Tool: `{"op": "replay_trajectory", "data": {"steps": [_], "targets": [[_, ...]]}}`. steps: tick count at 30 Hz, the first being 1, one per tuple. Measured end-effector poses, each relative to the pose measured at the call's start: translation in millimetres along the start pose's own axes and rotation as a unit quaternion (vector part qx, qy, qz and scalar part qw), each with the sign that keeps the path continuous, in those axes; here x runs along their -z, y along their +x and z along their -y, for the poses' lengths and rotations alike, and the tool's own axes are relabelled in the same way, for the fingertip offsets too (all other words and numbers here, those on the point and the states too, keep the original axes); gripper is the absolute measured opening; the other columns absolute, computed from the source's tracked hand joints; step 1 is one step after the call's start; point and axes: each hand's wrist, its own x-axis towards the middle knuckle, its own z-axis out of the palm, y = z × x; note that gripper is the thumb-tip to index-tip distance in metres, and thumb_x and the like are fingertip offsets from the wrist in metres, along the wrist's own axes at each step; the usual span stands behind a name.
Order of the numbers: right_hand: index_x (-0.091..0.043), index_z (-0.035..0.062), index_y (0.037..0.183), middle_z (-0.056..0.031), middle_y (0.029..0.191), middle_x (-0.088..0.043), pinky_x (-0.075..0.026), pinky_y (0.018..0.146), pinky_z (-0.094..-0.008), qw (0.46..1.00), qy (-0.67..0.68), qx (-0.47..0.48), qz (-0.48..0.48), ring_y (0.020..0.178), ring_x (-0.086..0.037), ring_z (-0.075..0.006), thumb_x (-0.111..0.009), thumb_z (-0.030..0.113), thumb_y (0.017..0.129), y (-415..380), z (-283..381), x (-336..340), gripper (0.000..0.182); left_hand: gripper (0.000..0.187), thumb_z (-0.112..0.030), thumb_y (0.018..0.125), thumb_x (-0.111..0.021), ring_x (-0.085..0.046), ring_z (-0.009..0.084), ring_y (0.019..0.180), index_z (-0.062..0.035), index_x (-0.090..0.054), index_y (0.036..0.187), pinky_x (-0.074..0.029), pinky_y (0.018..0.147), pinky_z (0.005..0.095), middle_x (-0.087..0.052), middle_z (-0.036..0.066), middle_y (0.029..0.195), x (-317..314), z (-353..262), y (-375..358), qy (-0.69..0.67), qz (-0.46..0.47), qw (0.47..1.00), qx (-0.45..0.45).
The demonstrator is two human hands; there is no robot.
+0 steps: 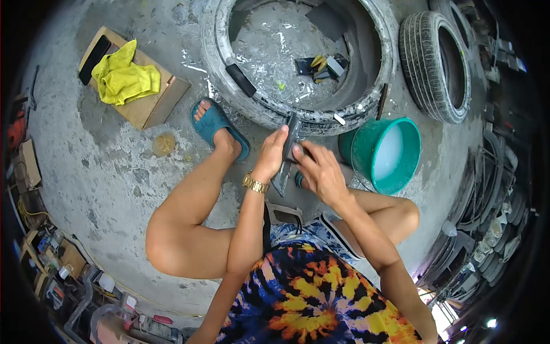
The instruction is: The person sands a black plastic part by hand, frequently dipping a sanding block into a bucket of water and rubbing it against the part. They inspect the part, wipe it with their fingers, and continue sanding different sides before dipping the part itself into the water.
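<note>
Between my knees, just in front of the tyre (298, 109) lying flat on the wet concrete, my left hand (270, 157) is clamped around a dark rubber strip (286, 155), and my right hand (318, 172) pinches its middle; a green bucket (385, 155) stands just beside.

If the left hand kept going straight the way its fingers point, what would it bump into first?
The left hand, wrapped around a dark flat strip, points up and away from the body. Going on, it would probably meet the wet tyre lying flat on the floor first, though depth is hard to judge.
</note>
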Motion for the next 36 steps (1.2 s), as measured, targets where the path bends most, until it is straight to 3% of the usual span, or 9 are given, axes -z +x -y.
{"op": "replay_trajectory", "data": {"steps": [7, 8, 12, 16, 20, 23, 24, 27, 36], "targets": [[-0.060, 0.0076, 0.126, -0.0145, 0.124, -0.059, -0.044, 0.089, -0.0429, 0.996, -0.079, -0.001, -0.034, 0.110, -0.056, -0.0333, -0.064, 0.012, 0.086, 12, -1, -4, 0.040, 0.054, -0.050, 0.103, -0.043, -0.059, 0.0172, 0.048, -0.0010, -0.063, 0.092, -0.050, 0.045, 0.0316, -0.061, 0.008, 0.067, 1, -7, -9, 0.005, 0.004, 0.999, 0.046], [-0.060, 0.0083, 0.124, -0.0145, 0.125, -0.058, -0.044, 0.088, -0.0446, 0.999, -0.031, 0.012, 0.001, 0.109, -0.056, -0.0341, -0.063, 0.011, 0.086, 1, 9, -3, 0.039, 0.056, -0.053, 0.103, -0.042, -0.056, 0.0208, 0.038, -0.0022, -0.060, 0.088, -0.047, 0.034, 0.0331, -0.058, 0.009, 0.061, 5, 50, 36, 0.084, -0.063, 0.954, -0.280], [-0.063, 0.0088, 0.114, -0.0150, 0.125, -0.058, -0.044, 0.088, -0.0454, 0.996, -0.035, -0.064, -0.044, 0.109, -0.058, -0.0319, -0.064, 0.012, 0.086, 54, -36, -4, 0.028, 0.056, -0.051, 0.103, -0.042, -0.056, 0.0196, 0.040, -0.0006, -0.063, 0.091, -0.047, 0.035, 0.0326, -0.059, 0.009, 0.062, -2, 1, -7, -0.041, -0.004, 0.998, 0.049], [-0.061, 0.0080, 0.119, -0.0149, 0.126, -0.059, -0.044, 0.087, -0.0442, 0.999, -0.037, 0.016, 0.017, 0.110, -0.056, -0.0336, -0.064, 0.011, 0.086, 4, 14, 1, 0.033, 0.055, -0.052, 0.103, -0.042, -0.056, 0.0194, 0.039, -0.0025, -0.060, 0.088, -0.047, 0.036, 0.0327, -0.058, 0.009, 0.060, 7, 45, 30, 0.097, -0.050, 0.957, -0.269], [-0.062, 0.0092, 0.124, -0.0161, 0.128, -0.058, -0.044, 0.089, -0.0441, 0.996, -0.032, -0.069, -0.044, 0.113, -0.056, -0.0324, -0.065, 0.010, 0.085, 49, -32, -4, 0.039, 0.055, -0.050, 0.103, -0.042, -0.056, 0.0189, 0.040, -0.0010, -0.064, 0.091, -0.047, 0.037, 0.0323, -0.059, 0.008, 0.061, 0, 2, -5, -0.032, -0.002, 0.998, 0.050], [-0.062, 0.0077, 0.123, -0.0136, 0.127, -0.060, -0.045, 0.090, -0.0438, 0.997, -0.072, -0.022, -0.023, 0.108, -0.058, -0.0359, -0.068, 0.013, 0.086, 14, -4, -3, 0.039, 0.053, -0.050, 0.104, -0.041, -0.056, 0.0189, 0.039, -0.0023, -0.060, 0.087, -0.047, 0.036, 0.0327, -0.058, 0.008, 0.060, 0, 3, -4, 0.014, -0.010, 1.000, 0.020], [-0.062, 0.0075, 0.124, -0.0143, 0.128, -0.059, -0.045, 0.091, -0.0436, 1.000, -0.023, -0.019, 0.003, 0.110, -0.057, -0.0365, -0.068, 0.012, 0.085, 2, 6, -6, 0.040, 0.053, -0.051, 0.103, -0.042, -0.056, 0.0187, 0.039, -0.0027, -0.059, 0.088, -0.047, 0.036, 0.0328, -0.059, 0.008, 0.060, 7, 45, 27, 0.108, -0.050, 0.960, -0.253], [-0.062, 0.0089, 0.125, -0.0139, 0.128, -0.059, -0.044, 0.095, -0.0420, 0.998, -0.050, -0.028, -0.018, 0.116, -0.056, -0.0338, -0.070, 0.014, 0.083, 33, -30, -5, 0.043, 0.055, -0.051, 0.103, -0.042, -0.057, 0.0179, 0.041, -0.0022, -0.063, 0.092, -0.048, 0.037, 0.0323, -0.059, 0.009, 0.062, 4, 14, -3, -0.017, 0.010, 1.000, 0.016], [-0.065, 0.0077, 0.121, -0.0128, 0.129, -0.059, -0.044, 0.094, -0.0443, 0.997, -0.023, -0.065, -0.043, 0.114, -0.056, -0.0344, -0.073, 0.016, 0.080, 50, -41, -7, 0.042, 0.060, -0.053, 0.103, -0.040, -0.057, 0.0186, 0.041, -0.0008, -0.061, 0.085, -0.048, 0.038, 0.0334, -0.060, 0.010, 0.061, 2, 10, -4, -0.015, 0.002, 1.000, 0.018]]}}
